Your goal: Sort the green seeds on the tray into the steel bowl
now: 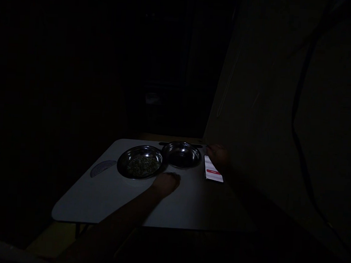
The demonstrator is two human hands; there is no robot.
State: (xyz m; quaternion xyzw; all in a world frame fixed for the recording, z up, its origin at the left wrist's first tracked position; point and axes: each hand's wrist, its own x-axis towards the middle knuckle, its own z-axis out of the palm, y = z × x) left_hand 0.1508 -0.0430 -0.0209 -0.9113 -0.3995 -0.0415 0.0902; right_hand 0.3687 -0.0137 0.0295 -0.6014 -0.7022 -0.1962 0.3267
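Observation:
My left hand (166,184) rests on the white table just in front of two steel bowls. Its fingers are curled closed, and whatever may be inside them is hidden. To its upper left, a steel bowl (123,168) holds many small pale and greenish pieces, too dim to name. A second steel bowl (181,164) stands behind the hand, touching or nearly touching the first; its inside looks dark and bare. My right hand (218,153) is at the table's far right, just beyond a lit phone (211,169). Deep shadow hides how its fingers are set.
The white folding table (98,200) has rounded corners and a dark slot along its far edge. A clear half-round protractor (103,167) lies at its left. A wall (261,113) runs along the right, with a dark cable (298,140) hanging down it. Surroundings are nearly black.

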